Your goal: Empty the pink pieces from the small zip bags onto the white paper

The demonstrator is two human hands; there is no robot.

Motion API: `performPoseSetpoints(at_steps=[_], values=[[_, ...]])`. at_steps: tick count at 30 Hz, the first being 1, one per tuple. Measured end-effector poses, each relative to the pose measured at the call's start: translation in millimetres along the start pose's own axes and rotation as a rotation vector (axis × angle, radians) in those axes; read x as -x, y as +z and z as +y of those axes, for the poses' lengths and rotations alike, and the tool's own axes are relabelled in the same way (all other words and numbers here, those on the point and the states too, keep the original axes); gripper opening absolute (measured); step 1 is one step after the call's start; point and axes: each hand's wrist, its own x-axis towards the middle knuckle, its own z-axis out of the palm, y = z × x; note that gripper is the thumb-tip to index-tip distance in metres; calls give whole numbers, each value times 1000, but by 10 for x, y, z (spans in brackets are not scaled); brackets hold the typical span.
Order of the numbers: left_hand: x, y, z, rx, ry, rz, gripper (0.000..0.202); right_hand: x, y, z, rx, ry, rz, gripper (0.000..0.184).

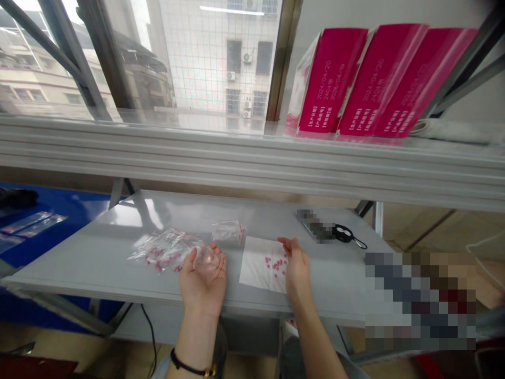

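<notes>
My left hand [203, 284] is turned palm up above the front of the table, its fingers curled round a small clear plastic zip bag [207, 262]. No pink bead can be made out inside that bag. My right hand [298, 268] is at the right edge of a white sheet [252, 271], fingers bent and close together; what they pinch, if anything, is hidden. Small pink beads [276, 266] lie scattered on the sheet beside this hand. Left of my left hand is a pile of clear zip bags [165, 250], several with pink beads in them.
Behind the sheet lies another bundle of clear zip bags [228, 231]. A black key fob with a carabiner [344, 234] sits at the back right of the grey table [98, 247]. Pink boxes [335, 79] stand on the shelf [236, 158] above. A blue surface [79, 208] adjoins at left.
</notes>
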Motion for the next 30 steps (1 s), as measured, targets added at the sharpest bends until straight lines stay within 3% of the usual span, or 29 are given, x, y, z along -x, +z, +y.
performPoseSetpoints(at_steps=[8, 13, 15, 19, 21, 26, 30], values=[[-172, -36, -36, -170, 72, -3, 13, -26, 26, -31, -283, -21, 57, 30], [-279, 36, -32, -266, 138, -130, 11, -49, 8, -232, -424, -47, 35, 23], [-299, 80, -39, -301, 184, -178, 23, -83, 1, -332, -446, -43, 15, 22], [-329, 126, -80, -510, 382, -253, 82, -148, 5, -436, -435, -8, -41, 26], [-360, 124, -108, -661, 450, -310, 95, -151, -2, -421, -416, 6, -65, 32], [-528, 158, -154, -889, 460, -380, 86, -76, -73, -368, -413, 45, -95, 42], [-743, 296, -91, -1140, 493, -381, 66, -22, -114, -439, -475, 82, -131, 46]])
